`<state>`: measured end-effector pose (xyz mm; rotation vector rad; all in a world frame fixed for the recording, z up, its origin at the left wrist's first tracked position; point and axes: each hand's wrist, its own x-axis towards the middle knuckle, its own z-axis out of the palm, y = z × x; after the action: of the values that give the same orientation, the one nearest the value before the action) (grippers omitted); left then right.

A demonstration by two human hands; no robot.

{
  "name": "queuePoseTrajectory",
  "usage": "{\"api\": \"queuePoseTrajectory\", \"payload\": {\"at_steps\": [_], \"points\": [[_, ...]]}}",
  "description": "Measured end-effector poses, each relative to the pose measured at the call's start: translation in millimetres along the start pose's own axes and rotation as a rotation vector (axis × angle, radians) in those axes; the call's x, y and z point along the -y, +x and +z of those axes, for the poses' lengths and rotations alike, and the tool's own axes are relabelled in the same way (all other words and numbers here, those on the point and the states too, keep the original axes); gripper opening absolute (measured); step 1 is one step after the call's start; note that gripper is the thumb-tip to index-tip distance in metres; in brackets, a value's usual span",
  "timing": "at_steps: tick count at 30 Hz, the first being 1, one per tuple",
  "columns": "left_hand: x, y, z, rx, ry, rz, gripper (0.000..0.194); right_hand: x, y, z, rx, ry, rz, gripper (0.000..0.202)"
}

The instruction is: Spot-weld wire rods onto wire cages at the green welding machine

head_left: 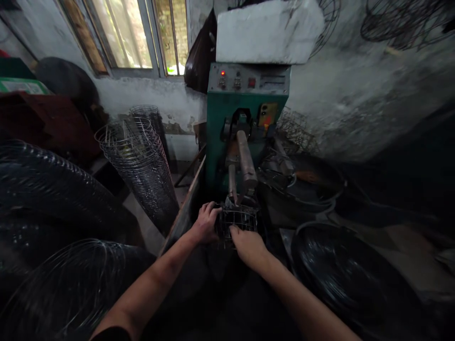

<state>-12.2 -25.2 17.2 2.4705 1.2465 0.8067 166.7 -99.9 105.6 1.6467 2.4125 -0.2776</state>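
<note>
Right in front of me is a small round wire cage (242, 219) with crossing bars, below the tips of the machine's two rod arms. Its left side is gripped by my left hand (206, 222), fingers bent over the upper wires. My right hand (248, 244) pinches the near side, thumb and index finger on a wire; its other fingers are hidden. The longer, thicker arm (247, 161) and the shorter lower arm (232, 182) jut toward me from a green machine (218, 123), which looks like a spot welder. Whether the cage touches the arm tips is too dark to tell.
Left of me stand tall stacks of wire rings (142, 175) and dark wire bundles (46, 189). To the right lie a large round coil (341, 270) and a wide dark pan-like container (316, 184). A white foam block (263, 33) tops the machine; a phone (267, 114) rests against its front.
</note>
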Motion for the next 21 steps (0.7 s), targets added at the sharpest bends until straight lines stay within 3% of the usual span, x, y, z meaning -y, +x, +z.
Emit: {"api": "queuePoseTrajectory", "payload": {"at_steps": [6, 12, 21], "points": [[-1, 0, -1.6, 0.014, -0.03, 0.012, 0.103, -13, -4, 2, -0.015, 0.063, -0.058, 0.04], [4, 8, 8.8, -0.035, -0.033, 0.046, 0.102, -27, 2, 13, -0.043, 0.062, -0.053, 0.045], [3, 25, 21.6, -0.108, -0.016, 0.054, 0.103, -40, 9, 3, -0.045, 0.041, -0.029, 0.043]]}}
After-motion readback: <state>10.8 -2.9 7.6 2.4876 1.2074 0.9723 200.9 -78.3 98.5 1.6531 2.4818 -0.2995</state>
